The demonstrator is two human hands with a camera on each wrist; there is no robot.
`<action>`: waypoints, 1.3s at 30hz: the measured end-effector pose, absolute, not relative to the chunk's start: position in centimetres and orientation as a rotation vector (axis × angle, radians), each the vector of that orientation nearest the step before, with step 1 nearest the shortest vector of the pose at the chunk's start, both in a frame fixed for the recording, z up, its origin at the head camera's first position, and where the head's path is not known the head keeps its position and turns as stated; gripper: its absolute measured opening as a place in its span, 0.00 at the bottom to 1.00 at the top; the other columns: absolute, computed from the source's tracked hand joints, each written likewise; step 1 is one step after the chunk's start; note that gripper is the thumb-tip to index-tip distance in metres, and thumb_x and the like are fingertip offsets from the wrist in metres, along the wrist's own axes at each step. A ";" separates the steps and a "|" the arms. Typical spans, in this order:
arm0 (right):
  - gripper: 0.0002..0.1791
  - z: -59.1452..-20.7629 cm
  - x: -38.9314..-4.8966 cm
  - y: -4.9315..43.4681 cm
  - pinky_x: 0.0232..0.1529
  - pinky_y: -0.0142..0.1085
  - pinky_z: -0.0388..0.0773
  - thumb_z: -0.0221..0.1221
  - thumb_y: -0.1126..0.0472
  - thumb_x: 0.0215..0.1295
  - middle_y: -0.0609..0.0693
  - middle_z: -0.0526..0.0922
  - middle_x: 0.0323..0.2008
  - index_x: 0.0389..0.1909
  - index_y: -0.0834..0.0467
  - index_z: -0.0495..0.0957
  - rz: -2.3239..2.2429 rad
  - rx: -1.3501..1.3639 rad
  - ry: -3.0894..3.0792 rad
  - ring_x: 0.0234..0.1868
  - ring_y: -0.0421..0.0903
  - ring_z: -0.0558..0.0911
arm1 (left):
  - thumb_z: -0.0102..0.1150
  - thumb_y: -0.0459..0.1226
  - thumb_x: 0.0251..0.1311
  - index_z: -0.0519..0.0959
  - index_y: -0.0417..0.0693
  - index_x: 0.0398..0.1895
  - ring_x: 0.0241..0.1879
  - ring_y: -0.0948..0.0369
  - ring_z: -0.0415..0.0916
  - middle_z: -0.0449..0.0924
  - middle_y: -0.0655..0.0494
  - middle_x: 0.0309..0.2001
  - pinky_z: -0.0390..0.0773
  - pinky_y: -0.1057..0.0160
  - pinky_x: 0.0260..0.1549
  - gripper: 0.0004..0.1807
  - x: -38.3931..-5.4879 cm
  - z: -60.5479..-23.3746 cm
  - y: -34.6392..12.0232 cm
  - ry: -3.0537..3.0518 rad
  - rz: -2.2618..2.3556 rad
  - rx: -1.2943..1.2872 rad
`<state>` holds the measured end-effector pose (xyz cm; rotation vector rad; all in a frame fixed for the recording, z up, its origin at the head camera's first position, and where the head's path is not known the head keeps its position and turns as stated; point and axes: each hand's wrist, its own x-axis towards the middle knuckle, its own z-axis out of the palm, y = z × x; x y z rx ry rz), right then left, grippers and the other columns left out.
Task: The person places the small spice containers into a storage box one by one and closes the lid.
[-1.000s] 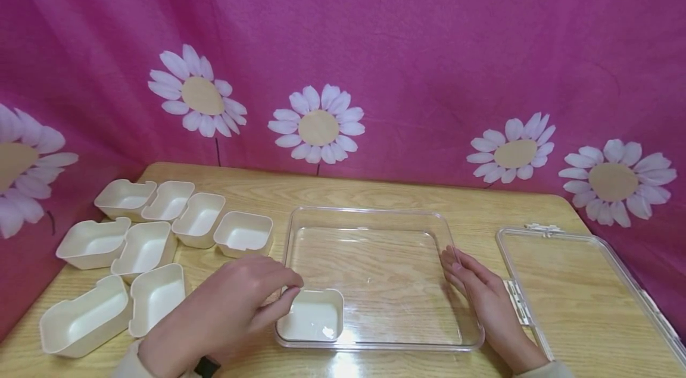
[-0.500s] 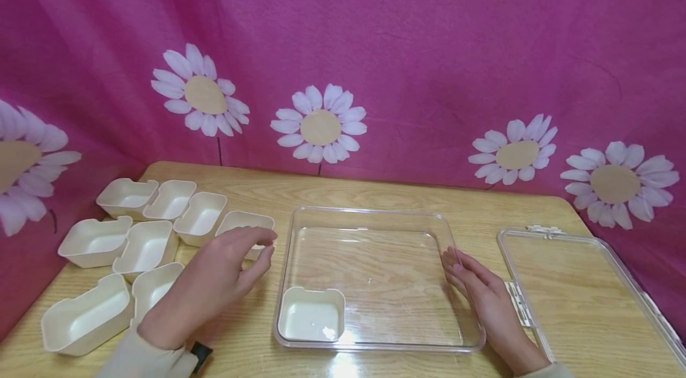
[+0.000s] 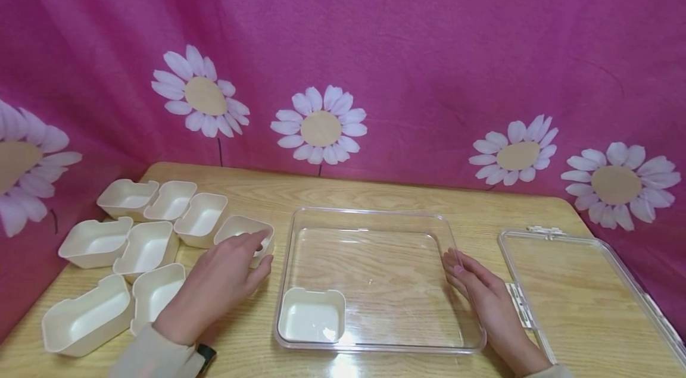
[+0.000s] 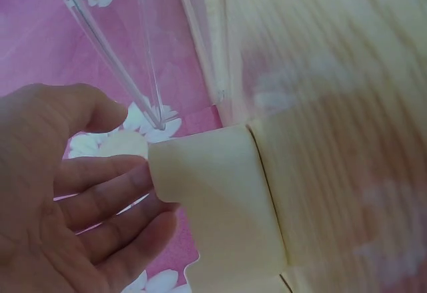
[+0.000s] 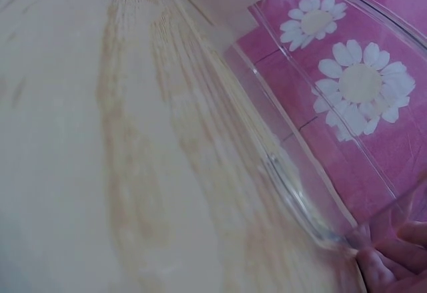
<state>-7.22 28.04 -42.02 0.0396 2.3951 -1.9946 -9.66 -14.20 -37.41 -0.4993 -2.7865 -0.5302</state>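
My left hand (image 3: pixel 225 271) reaches over a small cream bin (image 3: pixel 233 227) beside the clear box. In the left wrist view its fingertips (image 4: pixel 143 173) are right at the notched edge of a cream bin (image 4: pixel 213 179), while the thumb stands apart. My right hand (image 3: pixel 485 294) rests at the right wall of the clear rectangular box (image 3: pixel 375 347); the right wrist view shows only a few fingers (image 5: pixel 400 256) at that wall. One cream bin (image 3: pixel 312 315) sits inside the box, in its near left corner.
Several more cream bins stand at the left, among them a longer one (image 3: pixel 88 318) and a squarer one (image 3: pixel 145 247). A clear lid (image 3: pixel 595 289) with white latches lies at the right. A pink flowered cloth (image 3: pixel 407 68) hangs behind the wooden table (image 3: pixel 268 184).
My left hand has left the bin in the box and moved left to the bin outside it. That bin has shifted slightly. My right hand has stayed at the box wall.
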 end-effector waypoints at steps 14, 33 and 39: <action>0.32 -42.1 -7.3 28.0 0.59 0.18 0.75 0.48 0.53 0.82 0.67 0.66 0.72 0.75 0.72 0.60 -1.977 0.034 2.427 0.61 0.24 0.78 | 0.65 0.30 0.61 0.82 0.49 0.33 0.30 0.57 0.82 0.83 0.57 0.28 0.80 0.57 0.29 0.05 -9.4 -37.5 -14.1 -2.777 -0.338 -0.610; 0.32 -42.2 -7.3 28.2 0.58 0.17 0.74 0.47 0.53 0.83 0.69 0.65 0.73 0.75 0.73 0.60 -1.958 -0.006 2.449 0.61 0.23 0.78 | 0.65 0.43 0.66 0.71 0.56 0.19 0.21 0.64 0.66 0.67 0.64 0.18 0.66 0.63 0.21 0.18 -9.2 -37.4 -13.8 -2.863 -0.292 -0.677; 0.32 -42.2 -7.3 28.2 0.58 0.17 0.74 0.47 0.53 0.83 0.69 0.65 0.73 0.75 0.72 0.60 -1.957 -0.010 2.448 0.61 0.23 0.78 | 0.63 0.47 0.69 0.73 0.55 0.23 0.19 0.63 0.66 0.67 0.63 0.17 0.67 0.62 0.21 0.16 -9.2 -37.6 -14.0 -2.900 -0.274 -0.667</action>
